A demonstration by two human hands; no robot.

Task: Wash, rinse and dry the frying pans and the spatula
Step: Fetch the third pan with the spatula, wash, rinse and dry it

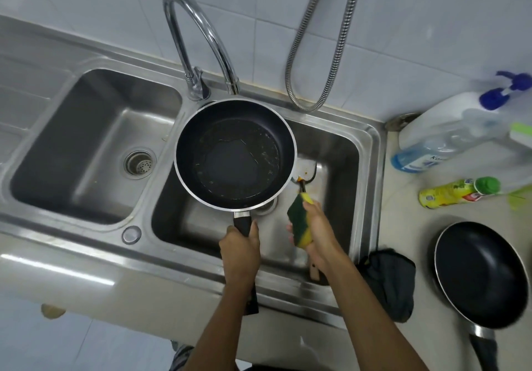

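A black frying pan [236, 153] with greasy residue and some liquid inside hangs level over the right sink basin [342, 152], under the faucet [198, 39]. My left hand [240, 251] grips its black handle. My right hand [316, 231] holds a green and yellow sponge [300, 221] just right of the pan, above the basin. A spatula [306, 173] with a soiled metal blade and wooden handle lies in the basin, partly hidden by my right hand. A second black frying pan [479, 274] rests on the counter at the right.
The left basin [95, 143] has a drain strainer. A metal hose [319, 42] hangs on the tiled wall. Dish soap bottles [449, 195] and a pump bottle [449, 128] stand at the counter's back right. A dark cloth [391, 281] lies between sink and second pan.
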